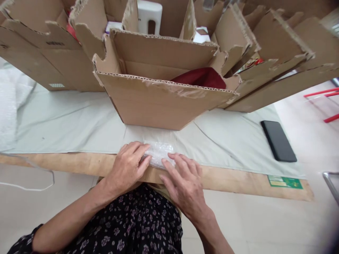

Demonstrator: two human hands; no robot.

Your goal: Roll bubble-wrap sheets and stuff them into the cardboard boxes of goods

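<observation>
A small bundle wrapped in clear bubble wrap [159, 152] lies near the front edge of the table, on a pale cloth [79, 123]. My left hand [128, 165] rests on its left end, fingers bent over the wrap. My right hand [184, 181] lies on its right end, fingers stretched flat and pressing down. Just behind the bundle stands an open cardboard box [159, 102] with something dark red [202, 78] inside.
More open cardboard boxes [39, 53] crowd the back of the table left and right. A black phone [278, 140] lies on the cloth at the right. A green sticker [284, 181] marks the wooden table edge. Red bars [321, 93] stand far right.
</observation>
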